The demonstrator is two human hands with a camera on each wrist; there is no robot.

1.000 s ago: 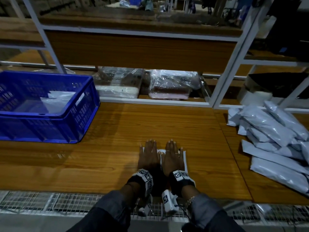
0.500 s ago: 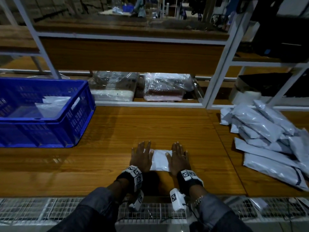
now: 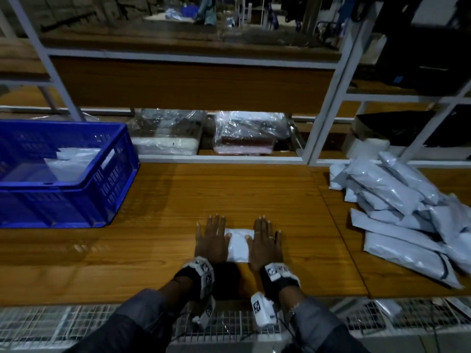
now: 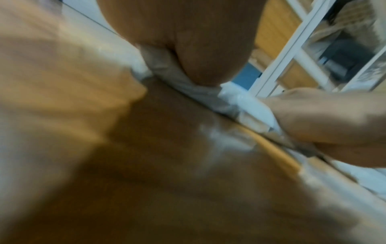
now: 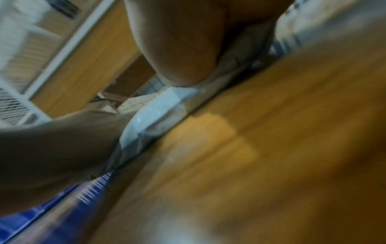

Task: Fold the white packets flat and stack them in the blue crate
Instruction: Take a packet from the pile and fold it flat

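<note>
A folded white packet (image 3: 238, 244) lies flat on the wooden table (image 3: 153, 225) near its front edge. My left hand (image 3: 211, 236) presses its left side with straight fingers, palm down. My right hand (image 3: 266, 239) presses its right side the same way. In the left wrist view the packet (image 4: 246, 105) shows squeezed under both palms; in the right wrist view the packet (image 5: 150, 115) shows as a white strip. The blue crate (image 3: 112, 189) stands at the left with folded white packets (image 3: 71, 161) inside. A heap of unfolded packets (image 3: 397, 200) lies at the right.
A white metal shelf frame (image 3: 328, 105) rises behind the table. Clear plastic bundles (image 3: 244, 133) sit on the low shelf behind. A wire grid (image 3: 76, 324) runs along the front edge. Bare wood lies between crate and hands.
Both hands slid apart from the middle of the packet to its two sides, uncovering its centre. The head view has drifted slightly.
</note>
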